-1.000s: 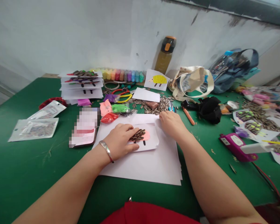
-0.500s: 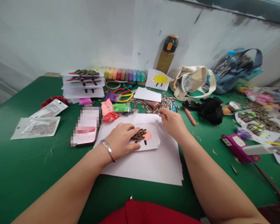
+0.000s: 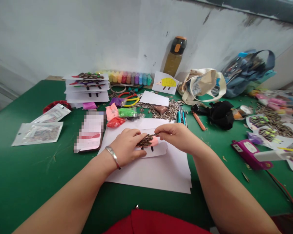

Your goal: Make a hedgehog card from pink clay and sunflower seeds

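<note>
My left hand [image 3: 127, 144] lies on a small white card [image 3: 160, 153], its fingers apart, thumb and forefinger on either side of a hedgehog figure. The figure has a pink clay body [image 3: 154, 141], black feet and a back covered with striped sunflower seeds [image 3: 145, 141]. Over the card's upper edge, my right hand [image 3: 174, 135] pinches a single sunflower seed [image 3: 156, 134], its tip close to the pink clay. Beneath the card are large white paper sheets [image 3: 148, 175]. A heap of loose sunflower seeds [image 3: 172, 112] lies just beyond the sheets.
A phone [image 3: 90, 131] and packets of coloured clay [image 3: 116, 122] are at the left. Blue-handled tools [image 3: 182, 117], an orange-handled cutter [image 3: 199, 121] and a magenta device [image 3: 250, 154] lie at the right. Stacked cards [image 3: 86, 97] and a bottle [image 3: 174, 57] stand behind.
My right hand has come from the seed heap toward me and to the left, bringing a sunflower seed to the hedgehog figure. My left hand has stayed in place.
</note>
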A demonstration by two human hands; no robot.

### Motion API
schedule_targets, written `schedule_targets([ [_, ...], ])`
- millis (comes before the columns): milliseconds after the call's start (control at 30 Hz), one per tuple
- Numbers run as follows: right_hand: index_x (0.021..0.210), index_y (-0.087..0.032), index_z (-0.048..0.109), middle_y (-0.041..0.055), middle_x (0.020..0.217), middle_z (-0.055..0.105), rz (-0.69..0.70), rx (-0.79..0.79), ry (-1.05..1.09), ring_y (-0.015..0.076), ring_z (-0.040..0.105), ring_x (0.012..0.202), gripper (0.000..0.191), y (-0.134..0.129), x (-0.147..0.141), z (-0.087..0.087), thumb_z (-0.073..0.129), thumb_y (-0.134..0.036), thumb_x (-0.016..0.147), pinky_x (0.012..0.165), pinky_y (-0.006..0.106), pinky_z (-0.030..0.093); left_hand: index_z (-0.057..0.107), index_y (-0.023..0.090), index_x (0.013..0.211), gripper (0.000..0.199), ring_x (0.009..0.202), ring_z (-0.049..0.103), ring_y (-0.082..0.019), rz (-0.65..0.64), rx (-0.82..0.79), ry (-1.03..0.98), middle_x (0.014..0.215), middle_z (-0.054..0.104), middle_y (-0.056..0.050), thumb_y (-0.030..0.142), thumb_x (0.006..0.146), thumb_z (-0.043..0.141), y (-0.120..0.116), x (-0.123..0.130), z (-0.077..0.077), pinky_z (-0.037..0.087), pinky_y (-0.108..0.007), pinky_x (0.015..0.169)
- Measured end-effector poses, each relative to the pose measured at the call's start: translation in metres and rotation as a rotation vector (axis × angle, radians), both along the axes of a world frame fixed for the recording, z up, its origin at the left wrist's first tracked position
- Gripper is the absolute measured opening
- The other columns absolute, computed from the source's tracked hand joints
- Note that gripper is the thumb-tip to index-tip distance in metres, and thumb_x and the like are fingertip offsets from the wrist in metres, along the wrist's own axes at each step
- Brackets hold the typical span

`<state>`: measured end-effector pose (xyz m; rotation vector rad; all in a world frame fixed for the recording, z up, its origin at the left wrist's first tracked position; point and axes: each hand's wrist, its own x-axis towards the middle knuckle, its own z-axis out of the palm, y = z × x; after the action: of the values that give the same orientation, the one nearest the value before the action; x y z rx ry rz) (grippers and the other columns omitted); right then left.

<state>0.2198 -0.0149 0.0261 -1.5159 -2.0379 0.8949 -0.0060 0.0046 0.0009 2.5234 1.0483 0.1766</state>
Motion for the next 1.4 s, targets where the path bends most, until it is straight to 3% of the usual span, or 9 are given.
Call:
schedule_targets([
  [400, 0.080, -0.024, 0.068, -0.0011, 0.078, 0.066, 0.133, 0.007, -0.138, 0.0136, 0.055, 0.074, 0.026, -0.002, -0.010, -0.003, 0.044, -0.012, 0.082, 0.066, 0.024, 0.037, 0.057, 0.026, 0.118, 0.045, 0.091, 0.049, -0.024, 0.008, 0.002, 0.004, 0.102, 0.056, -0.007, 0.044, 0.076, 0.059, -0.001, 0.002, 0.002, 0.039, -0.037, 0.083],
  [900, 0.071, -0.020, 0.061, 0.0001, 0.071, 0.062, 0.136, 0.073, -0.308, 0.0130, 0.050, 0.066, 0.017, 0.000, -0.015, -0.009, 0.049, -0.015, 0.081, 0.059, 0.024, 0.029, 0.057, 0.025, 0.117, 0.046, 0.094, 0.048, -0.026, 0.014, -0.012, 0.023, 0.105, 0.056, -0.007, 0.045, 0.076, 0.058, -0.001, 0.002, 0.001, 0.040, -0.039, 0.085],
  [1400, 0.076, -0.019, 0.062, 0.0028, 0.076, 0.065, 0.138, 0.111, -0.395, 0.0147, 0.053, 0.072, 0.016, -0.001, -0.023, -0.016, 0.047, -0.014, 0.081, 0.060, 0.024, 0.030, 0.059, 0.023, 0.109, 0.039, 0.089, 0.047, -0.024, 0.015, -0.006, 0.051, 0.101, 0.054, -0.007, 0.042, 0.075, 0.059, -0.002, 0.004, 0.003, 0.040, -0.038, 0.081],
])
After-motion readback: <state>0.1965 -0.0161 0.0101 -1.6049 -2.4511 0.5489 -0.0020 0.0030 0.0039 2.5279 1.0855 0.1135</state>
